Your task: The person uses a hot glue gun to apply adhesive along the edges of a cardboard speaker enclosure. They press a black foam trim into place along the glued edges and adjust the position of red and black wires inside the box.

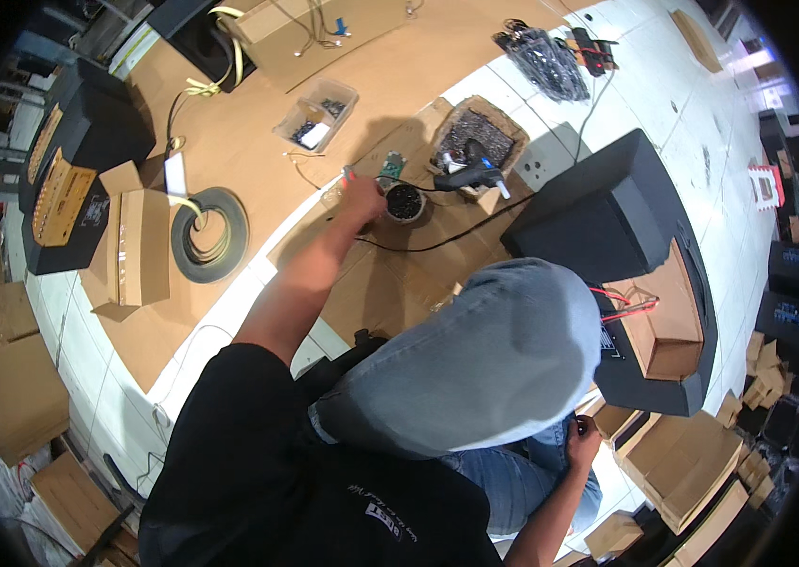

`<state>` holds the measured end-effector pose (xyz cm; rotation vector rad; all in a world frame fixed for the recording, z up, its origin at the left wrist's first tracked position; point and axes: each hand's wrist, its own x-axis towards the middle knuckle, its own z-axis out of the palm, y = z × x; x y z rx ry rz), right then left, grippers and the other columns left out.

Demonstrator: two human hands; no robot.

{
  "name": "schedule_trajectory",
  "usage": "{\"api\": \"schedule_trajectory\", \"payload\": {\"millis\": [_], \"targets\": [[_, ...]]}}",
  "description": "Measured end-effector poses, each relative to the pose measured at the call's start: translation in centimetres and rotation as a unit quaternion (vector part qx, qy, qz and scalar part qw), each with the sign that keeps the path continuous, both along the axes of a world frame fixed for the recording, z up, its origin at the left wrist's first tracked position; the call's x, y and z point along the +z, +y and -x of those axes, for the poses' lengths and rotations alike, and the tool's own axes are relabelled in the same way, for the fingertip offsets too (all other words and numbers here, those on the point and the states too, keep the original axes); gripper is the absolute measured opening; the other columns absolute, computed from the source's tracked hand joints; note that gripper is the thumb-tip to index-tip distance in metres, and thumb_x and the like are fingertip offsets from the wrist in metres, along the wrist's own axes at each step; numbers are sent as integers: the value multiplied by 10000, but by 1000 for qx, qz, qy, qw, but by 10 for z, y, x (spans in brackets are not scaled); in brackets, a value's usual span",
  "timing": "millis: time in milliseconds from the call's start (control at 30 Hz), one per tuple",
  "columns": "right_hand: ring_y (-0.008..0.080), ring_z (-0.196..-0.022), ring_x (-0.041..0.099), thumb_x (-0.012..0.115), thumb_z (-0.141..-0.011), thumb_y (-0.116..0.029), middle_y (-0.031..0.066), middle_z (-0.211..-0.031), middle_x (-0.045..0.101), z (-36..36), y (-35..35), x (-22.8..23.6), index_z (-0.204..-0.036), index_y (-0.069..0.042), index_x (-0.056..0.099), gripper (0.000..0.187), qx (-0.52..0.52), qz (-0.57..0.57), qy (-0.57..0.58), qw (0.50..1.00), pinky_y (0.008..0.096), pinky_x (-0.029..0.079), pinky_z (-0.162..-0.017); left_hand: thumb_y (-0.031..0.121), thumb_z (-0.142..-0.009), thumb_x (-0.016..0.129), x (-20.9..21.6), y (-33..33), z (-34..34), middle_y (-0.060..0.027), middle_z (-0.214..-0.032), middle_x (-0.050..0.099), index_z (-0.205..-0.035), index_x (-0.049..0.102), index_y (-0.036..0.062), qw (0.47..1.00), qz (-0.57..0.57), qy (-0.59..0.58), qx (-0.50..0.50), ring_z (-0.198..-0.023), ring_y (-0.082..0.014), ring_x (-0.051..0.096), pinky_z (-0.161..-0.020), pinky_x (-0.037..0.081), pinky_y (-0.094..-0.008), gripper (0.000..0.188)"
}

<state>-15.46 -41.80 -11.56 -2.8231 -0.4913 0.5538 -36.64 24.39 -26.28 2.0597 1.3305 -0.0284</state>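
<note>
My left hand reaches forward to the left rim of a small round tub full of small black pieces, perhaps screws. Its fingers are bent together, and what they hold, if anything, is hidden. Against the fingers shows a small red tip. A green circuit board lies just beyond the tub. To its right, a black and blue pistol-shaped tool rests across an open carton of dark bits. My right hand is curled beside my leg at the lower right, around something dark that I cannot make out.
A black speaker-like cabinet with red wires stands on the right, with another far left. A roll of tape, a cardboard box and a clear parts tray are on the left. A black cable crosses the cardboard.
</note>
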Motion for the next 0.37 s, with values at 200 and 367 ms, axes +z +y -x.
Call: {"api": "schedule_trajectory", "payload": {"millis": [200, 367], "targets": [[392, -877, 748, 718, -890, -202, 204, -909, 764, 4, -11, -3, -1064, -24, 731, 250, -15, 25, -3, 1000, 448, 573, -805, 143, -789, 699, -18, -5, -10, -267, -904, 739, -845, 750, -74, 996, -64, 44, 33, -910, -426, 735, -811, 589, -487, 229], [317, -1020, 752, 751, -863, -289, 250, -1056, 754, -1, -13, -11, -1188, -46, 722, 406, -63, 47, 48, 996, 445, 561, -942, 281, -823, 763, -104, 8, -76, -270, -1291, 674, -1408, 614, 25, 956, -289, -37, 16, -1192, -332, 677, -1071, 471, -518, 656]]}}
